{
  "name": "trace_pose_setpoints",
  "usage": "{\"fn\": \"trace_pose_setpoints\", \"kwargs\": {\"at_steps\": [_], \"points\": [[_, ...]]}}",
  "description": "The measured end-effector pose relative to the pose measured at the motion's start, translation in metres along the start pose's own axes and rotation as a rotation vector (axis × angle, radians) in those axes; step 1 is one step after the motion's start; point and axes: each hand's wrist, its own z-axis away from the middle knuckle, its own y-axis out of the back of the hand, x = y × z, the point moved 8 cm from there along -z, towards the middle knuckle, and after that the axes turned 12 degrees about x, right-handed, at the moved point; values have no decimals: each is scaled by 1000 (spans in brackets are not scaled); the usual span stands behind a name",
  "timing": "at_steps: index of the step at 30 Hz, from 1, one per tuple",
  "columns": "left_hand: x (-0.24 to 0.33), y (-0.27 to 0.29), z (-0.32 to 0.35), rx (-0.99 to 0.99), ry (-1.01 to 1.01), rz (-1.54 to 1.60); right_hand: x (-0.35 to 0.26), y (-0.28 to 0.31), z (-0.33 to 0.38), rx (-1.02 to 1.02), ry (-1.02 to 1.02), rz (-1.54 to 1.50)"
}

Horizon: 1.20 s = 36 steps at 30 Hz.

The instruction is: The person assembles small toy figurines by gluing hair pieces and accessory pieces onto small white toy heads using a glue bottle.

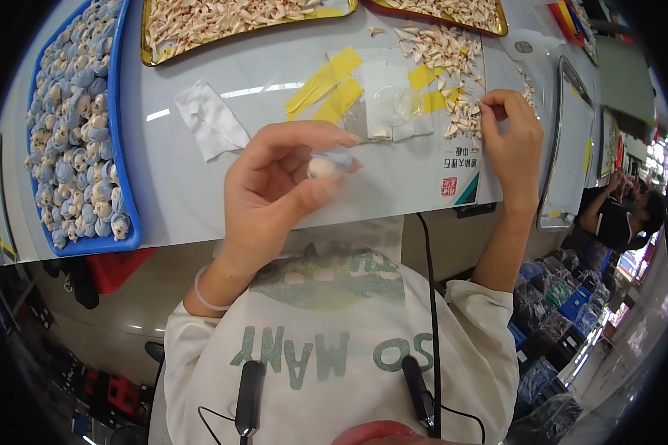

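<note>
Held up over the near edge of the table, my left hand (pixel 263 185) grips a small blue-and-white figurine (pixel 325 167) between thumb and fingers. Slight blur hides the figurine's details. Over to the right, my right hand (pixel 513 141) has its thumb and forefinger pinched together beside a loose heap of small pointed cream pieces (pixel 464 119). Whatever lies between those fingertips is too small to make out. A round clear dish (pixel 395 102) rests on white pads, with yellow tape strips (pixel 323 83) around it.
On the left stands a blue tray (pixel 135 222) packed with similar figurines. Gold-rimmed trays (pixel 150 61) of cream pieces line the far side. A white cloth (pixel 209 119) lies left of centre. A black cable (pixel 429 282) hangs down my front. Another person (pixel 617 215) sits far right.
</note>
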Motion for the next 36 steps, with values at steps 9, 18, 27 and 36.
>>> {"fn": "trace_pose_setpoints", "kwargs": {"at_steps": [9,18,27,36], "points": [[-2,-3,5,-107,-221,-343,-1,9,10,155,71,-15],[-2,-7,3,-164,-163,-394,26,29,39,228,-407,-669],[-10,4,4,-14,-39,34,-1,23,28,172,-367,-1060],[-13,7,2,-67,125,366,-26,16,20,29,-241,-1152]]}}
